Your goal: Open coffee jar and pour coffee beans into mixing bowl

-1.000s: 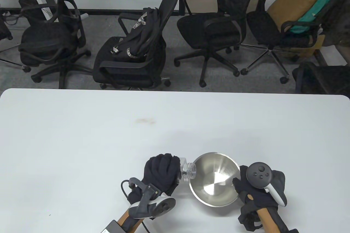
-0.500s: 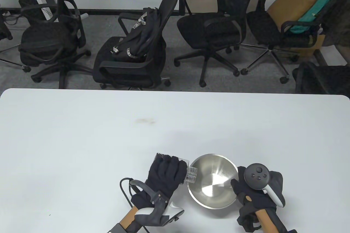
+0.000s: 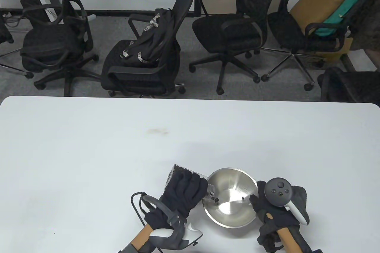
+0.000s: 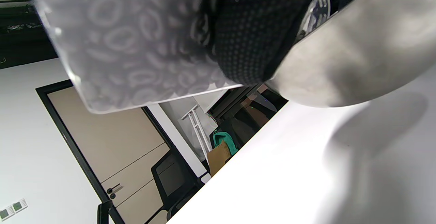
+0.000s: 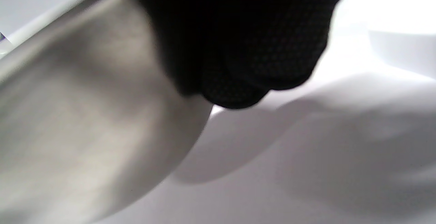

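Note:
My left hand (image 3: 182, 192) grips a clear plastic coffee jar (image 3: 175, 173), tipped with its open mouth (image 3: 211, 194) over the left rim of a steel mixing bowl (image 3: 230, 217). A few dark beans (image 3: 216, 199) lie inside the bowl. The jar's patterned wall (image 4: 129, 47) fills the top of the left wrist view, next to the bowl's outer side (image 4: 347, 57). My right hand (image 3: 276, 205) holds the bowl's right rim. In the right wrist view its gloved fingers (image 5: 238, 40) press on the bowl's wall (image 5: 85, 115). The jar's lid is not in view.
The white table (image 3: 118, 146) stretches far to the left and back. A faint brown stain (image 3: 156, 130) marks its middle. Several black office chairs (image 3: 142, 63) stand beyond the far edge.
My left hand has tipped the jar further, its mouth now lower inside the bowl's rim, and a few beans have landed in the bowl. The bowl has levelled slightly in my right hand.

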Tool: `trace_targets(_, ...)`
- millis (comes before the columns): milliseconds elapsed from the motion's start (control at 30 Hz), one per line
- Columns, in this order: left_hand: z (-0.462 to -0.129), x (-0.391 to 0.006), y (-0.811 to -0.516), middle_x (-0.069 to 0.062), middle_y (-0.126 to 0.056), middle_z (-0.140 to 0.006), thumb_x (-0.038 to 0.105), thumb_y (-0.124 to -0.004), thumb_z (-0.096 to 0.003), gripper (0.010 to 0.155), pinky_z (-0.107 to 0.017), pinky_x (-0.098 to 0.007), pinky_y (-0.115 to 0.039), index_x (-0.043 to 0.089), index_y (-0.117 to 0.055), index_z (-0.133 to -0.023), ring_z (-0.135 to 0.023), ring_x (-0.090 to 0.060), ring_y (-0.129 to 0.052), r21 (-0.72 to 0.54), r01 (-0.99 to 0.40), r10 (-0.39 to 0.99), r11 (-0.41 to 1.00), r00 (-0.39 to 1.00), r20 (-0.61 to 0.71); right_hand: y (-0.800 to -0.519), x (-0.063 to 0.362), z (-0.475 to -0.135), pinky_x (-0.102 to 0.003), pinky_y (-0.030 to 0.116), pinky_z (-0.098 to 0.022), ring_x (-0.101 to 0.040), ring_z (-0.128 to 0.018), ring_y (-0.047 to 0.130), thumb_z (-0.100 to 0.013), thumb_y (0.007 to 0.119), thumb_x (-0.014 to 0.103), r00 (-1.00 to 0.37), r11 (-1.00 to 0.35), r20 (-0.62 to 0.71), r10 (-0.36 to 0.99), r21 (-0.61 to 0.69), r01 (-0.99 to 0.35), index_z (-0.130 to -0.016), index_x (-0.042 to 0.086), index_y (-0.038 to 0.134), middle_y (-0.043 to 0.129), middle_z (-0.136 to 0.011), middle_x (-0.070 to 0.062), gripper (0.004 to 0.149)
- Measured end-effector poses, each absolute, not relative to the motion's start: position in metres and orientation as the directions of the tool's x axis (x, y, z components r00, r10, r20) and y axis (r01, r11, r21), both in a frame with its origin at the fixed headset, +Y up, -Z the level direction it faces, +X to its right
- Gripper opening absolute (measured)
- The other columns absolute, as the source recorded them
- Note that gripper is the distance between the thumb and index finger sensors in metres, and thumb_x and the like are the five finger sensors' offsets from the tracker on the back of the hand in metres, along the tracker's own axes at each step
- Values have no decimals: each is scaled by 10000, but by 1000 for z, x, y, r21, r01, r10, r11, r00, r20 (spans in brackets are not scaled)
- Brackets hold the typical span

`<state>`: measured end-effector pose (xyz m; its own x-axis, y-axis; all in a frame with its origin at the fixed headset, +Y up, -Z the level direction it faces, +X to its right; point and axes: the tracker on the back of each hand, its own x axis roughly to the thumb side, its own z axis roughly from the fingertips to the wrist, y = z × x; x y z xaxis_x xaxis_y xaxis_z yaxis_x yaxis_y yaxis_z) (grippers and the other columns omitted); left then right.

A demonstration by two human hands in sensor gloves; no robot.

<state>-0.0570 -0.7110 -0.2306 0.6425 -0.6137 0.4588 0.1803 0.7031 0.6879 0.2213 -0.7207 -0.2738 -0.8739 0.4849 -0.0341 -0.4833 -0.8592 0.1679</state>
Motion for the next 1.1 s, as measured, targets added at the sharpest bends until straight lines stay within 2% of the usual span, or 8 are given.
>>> trace_targets(433,-229,-56,-710,-177,-461,-1112,336,-1018,-462,878,-780,-630,-489,186,-493,-1151,-1006,-424,-546,699,190,-630,690,634,449,-721,219,-273,-250,935,-392,-77,-506,1022,-615,813,47,-876,-860,-23,482,178,-478,-973,78,598,883,-795,-132,418)
trace_targets(667,-235,-62,-708,-197,-469,-1108,354,-1010,-468,889,-772,-637,-509,156,-483,-1156,-998,-435,-562,624,129,-511,771,711,484,-721,219,-273,-249,936,-391,-77,-506,1022,-615,813,47,-876,-860,-20,482,179,-477,-972,79,599,882,-795,-131,417)
trace_targets(867,-244,-73,-706,-215,-475,-1104,371,-1001,-473,899,-765,-641,-529,133,-472,-1160,-985,-449,-584,496,-5,-293,868,802,521,-721,219,-273,-249,936,-391,-77,-505,1022,-615,813,47,-873,-858,-20,487,179,-482,-972,80,600,882,-796,-130,417)
trace_targets(1100,-253,-98,-704,-232,-501,-1097,385,-1002,-467,915,-752,-642,-574,101,-475,-1160,-974,-459,-620,254,-309,138,916,840,525,-721,223,-274,-247,937,-390,-80,-504,1021,-615,812,49,-854,-837,-36,518,183,-516,-972,77,600,882,-794,-132,416)
